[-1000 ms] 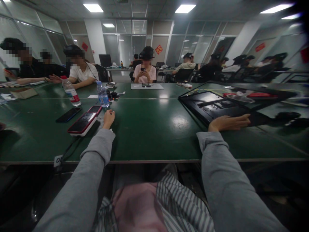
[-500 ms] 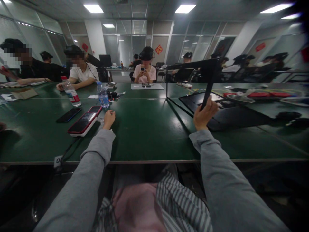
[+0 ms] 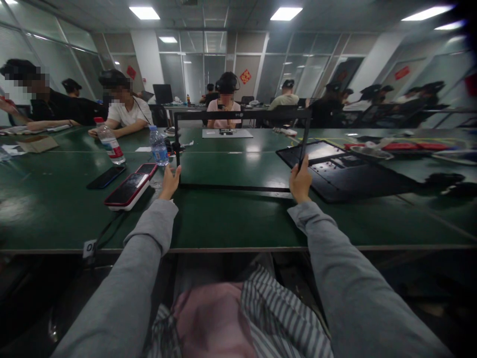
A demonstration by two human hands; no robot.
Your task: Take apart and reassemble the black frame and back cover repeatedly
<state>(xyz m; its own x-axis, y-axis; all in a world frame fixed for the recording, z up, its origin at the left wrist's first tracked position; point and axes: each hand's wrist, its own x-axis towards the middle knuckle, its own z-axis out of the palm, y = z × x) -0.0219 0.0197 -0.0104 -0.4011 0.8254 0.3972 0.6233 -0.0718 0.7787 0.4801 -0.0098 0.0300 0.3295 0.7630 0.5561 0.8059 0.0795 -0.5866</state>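
Rectangular frame [image 3: 261,115], slim and black, is mid-picture, its right side pinched in the right hand [image 3: 301,183], the left hand [image 3: 170,183] at its left edge, grip unclear, over glossy green tabletop [image 3: 231,219], 2 clear plastic bottles [image 3: 159,149] upper left.

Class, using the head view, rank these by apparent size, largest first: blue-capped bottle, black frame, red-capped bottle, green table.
1. Green table
2. Black frame, by its outer outline
3. Red-capped bottle and blue-capped bottle: too alike to rank
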